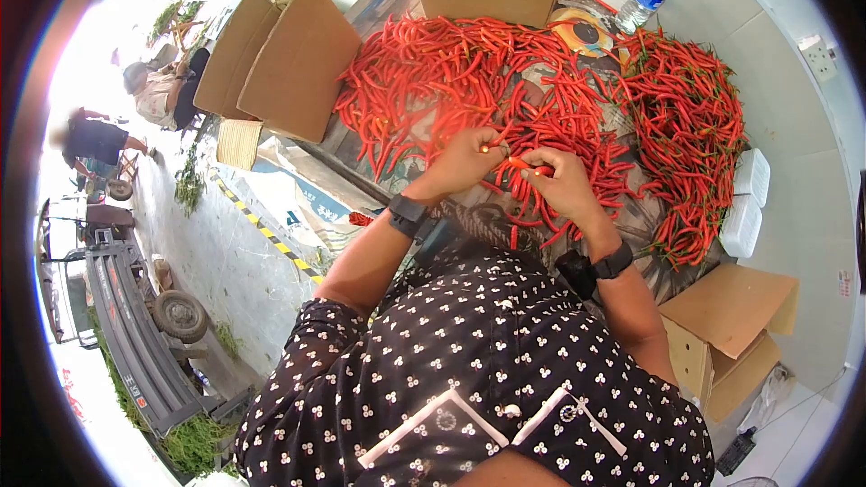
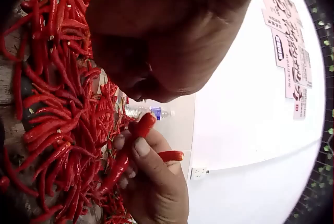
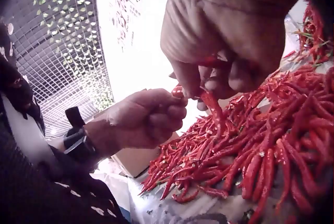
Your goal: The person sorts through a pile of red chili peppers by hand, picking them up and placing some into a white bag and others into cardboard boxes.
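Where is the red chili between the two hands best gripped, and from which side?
Pinch the red chili across its thicker upper part, coming from the side of its length. It is long, slim and tapering, so thumb against fingers probably suits it, as the right hand does; the left hand pinches its top end.
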Action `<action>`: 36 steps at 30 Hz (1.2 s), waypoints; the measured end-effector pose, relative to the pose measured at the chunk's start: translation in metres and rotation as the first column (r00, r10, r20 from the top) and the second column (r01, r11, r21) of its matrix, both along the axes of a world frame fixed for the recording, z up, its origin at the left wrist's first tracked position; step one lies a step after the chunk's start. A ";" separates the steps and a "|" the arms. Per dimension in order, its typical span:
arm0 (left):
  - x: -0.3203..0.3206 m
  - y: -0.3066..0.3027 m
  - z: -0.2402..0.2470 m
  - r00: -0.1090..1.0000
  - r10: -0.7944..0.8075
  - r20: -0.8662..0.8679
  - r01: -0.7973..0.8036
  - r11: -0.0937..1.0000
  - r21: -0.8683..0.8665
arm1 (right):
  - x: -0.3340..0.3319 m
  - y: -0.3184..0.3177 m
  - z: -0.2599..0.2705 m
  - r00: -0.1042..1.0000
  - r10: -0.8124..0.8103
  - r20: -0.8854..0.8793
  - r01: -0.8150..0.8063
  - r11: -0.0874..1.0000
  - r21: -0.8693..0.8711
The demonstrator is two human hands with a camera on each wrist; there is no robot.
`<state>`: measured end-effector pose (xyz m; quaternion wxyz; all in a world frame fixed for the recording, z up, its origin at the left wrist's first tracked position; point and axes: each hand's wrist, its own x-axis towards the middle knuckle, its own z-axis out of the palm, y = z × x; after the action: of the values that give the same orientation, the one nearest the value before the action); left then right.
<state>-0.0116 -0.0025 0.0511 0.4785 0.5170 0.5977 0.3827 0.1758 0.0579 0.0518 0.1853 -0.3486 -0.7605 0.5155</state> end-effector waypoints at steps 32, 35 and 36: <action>-0.010 0.001 -0.080 0.936 0.011 -0.351 -0.021 0.999 -0.025 | 0.012 0.001 -0.044 0.971 -0.164 0.172 0.208 0.936 -0.283; -0.002 0.006 -0.095 0.931 0.042 -0.361 0.018 0.987 0.159 | 0.001 -0.005 -0.056 0.967 -0.052 0.250 0.003 0.982 0.191; 0.001 0.007 -0.091 0.931 0.044 -0.363 0.016 0.987 0.159 | -0.003 -0.006 -0.056 0.952 -0.012 0.305 -0.120 0.904 0.411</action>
<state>-0.0102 0.0045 -0.0399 0.3135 0.6114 0.6473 0.3300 0.1730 0.0515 -0.0047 0.1245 -0.3528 -0.8830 0.2834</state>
